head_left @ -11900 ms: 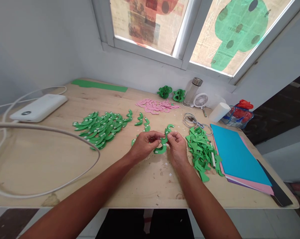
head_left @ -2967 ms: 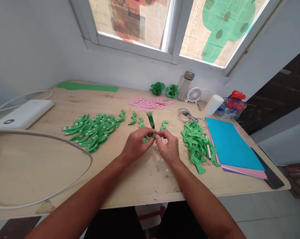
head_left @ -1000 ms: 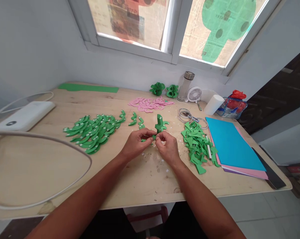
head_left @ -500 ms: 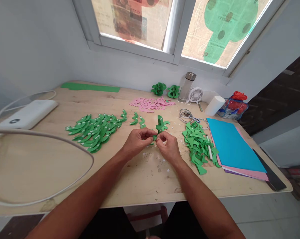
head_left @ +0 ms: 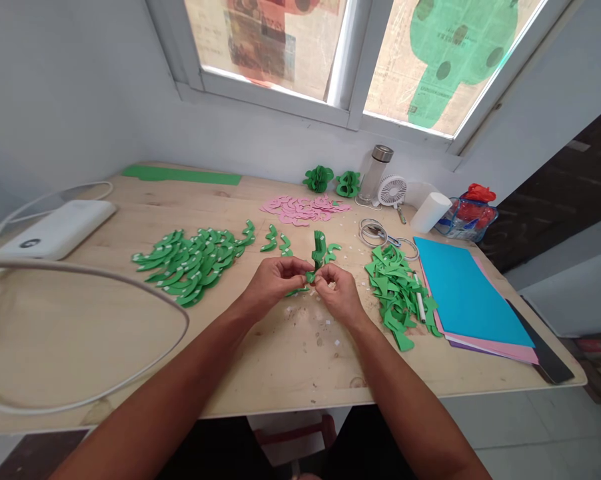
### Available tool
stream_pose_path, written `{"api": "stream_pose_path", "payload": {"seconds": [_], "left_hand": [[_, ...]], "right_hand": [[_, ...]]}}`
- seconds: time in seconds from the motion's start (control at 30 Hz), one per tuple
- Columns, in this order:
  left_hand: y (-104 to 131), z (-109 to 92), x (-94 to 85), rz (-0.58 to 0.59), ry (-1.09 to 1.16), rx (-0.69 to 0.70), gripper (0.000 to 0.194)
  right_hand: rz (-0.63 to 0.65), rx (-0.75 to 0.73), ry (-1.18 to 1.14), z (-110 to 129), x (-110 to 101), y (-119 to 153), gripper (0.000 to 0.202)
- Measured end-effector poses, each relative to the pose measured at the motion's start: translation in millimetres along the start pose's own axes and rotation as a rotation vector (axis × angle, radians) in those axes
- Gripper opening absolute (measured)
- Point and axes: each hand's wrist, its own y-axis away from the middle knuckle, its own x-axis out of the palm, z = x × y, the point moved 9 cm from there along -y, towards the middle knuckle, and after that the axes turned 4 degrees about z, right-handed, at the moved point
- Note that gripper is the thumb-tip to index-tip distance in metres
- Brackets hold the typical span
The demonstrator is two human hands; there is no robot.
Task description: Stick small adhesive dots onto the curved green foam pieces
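Note:
Between my fingertips stands a stack of curved green paper pieces (head_left: 319, 248), held upright over the table. My left hand (head_left: 279, 279) pinches its lower end from the left. From the right, my right hand (head_left: 338, 288) grips the same end with thumb and forefinger; the exact contact is partly hidden by the fingers. Just behind the stack lies a loose wavy green paper piece (head_left: 333, 252). Two more wavy pieces (head_left: 285, 244) rest beyond my left hand. A large heap of green cutouts with small white patches (head_left: 200, 260) spreads out to the left.
Green paper scraps (head_left: 395, 287) and a white pen (head_left: 420, 303) lie right, beside blue sheets (head_left: 473, 290). Tape rolls (head_left: 373, 233), pink cutouts (head_left: 305, 209), two green paper balls (head_left: 318, 179), a bottle (head_left: 375, 175) and a fan (head_left: 392, 191) stand behind. A cable (head_left: 145, 288) loops at left.
Both hands stay in nearly the same place. The green stack has straightened slightly between my fingers, and a green piece under my left hand shows more.

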Motion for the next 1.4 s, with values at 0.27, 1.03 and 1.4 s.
{"api": "stream_pose_path", "payload": {"seconds": [0.27,1.03,1.4], "left_hand": [[-1,-3,-8.8,-0.01,0.043,0.022,0.017],[1,-11,6.3,0.111,-0.234,0.112,0.031],[-1,-5,11.8,0.176,-0.041,0.104,0.025]], "right_hand": [[0.029,0.048,-0.163,-3,1,-1,0.01],[0.007,0.173,-0.355,-10,2,0,0.01],[0.011,0.253,-0.594,-16,7,2,0.012]]}}
